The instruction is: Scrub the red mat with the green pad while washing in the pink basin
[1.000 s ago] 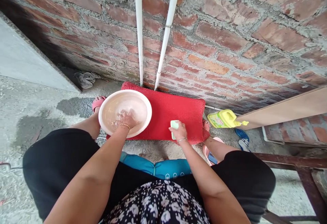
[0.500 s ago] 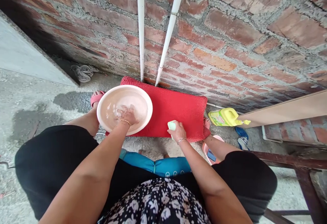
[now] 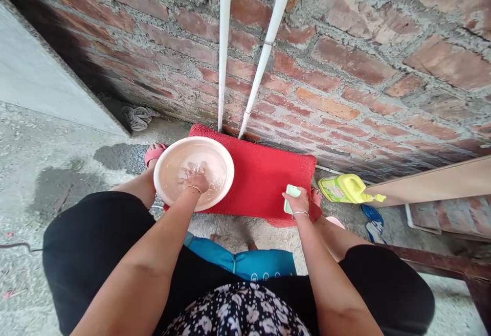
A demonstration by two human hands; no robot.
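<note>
A pale pink basin (image 3: 161, 193) of water stands on the left end of a red mat (image 3: 259, 172). My left hand (image 3: 195, 178) is in the basin's water, fingers spread and holding nothing, with ripples around it. Over the mat's right end, my right hand (image 3: 299, 202) grips a pale green rectangular block (image 3: 290, 206) with rounded corners. My fingers cover part of the block, and I cannot make out its exact kind.
A brick wall (image 3: 326, 70) with two white pipes (image 3: 224, 44) rises behind the mat. To the right are a yellow detergent bottle (image 3: 343, 187) and a blue slipper (image 3: 372, 216). A grey rag (image 3: 140, 117) lies on the left. My knees flank the mat.
My right hand has carried the pale green block rightward along the mat. My left hand stays in the basin. The view has shifted slightly, and the pink tub by my right leg is now mostly hidden.
</note>
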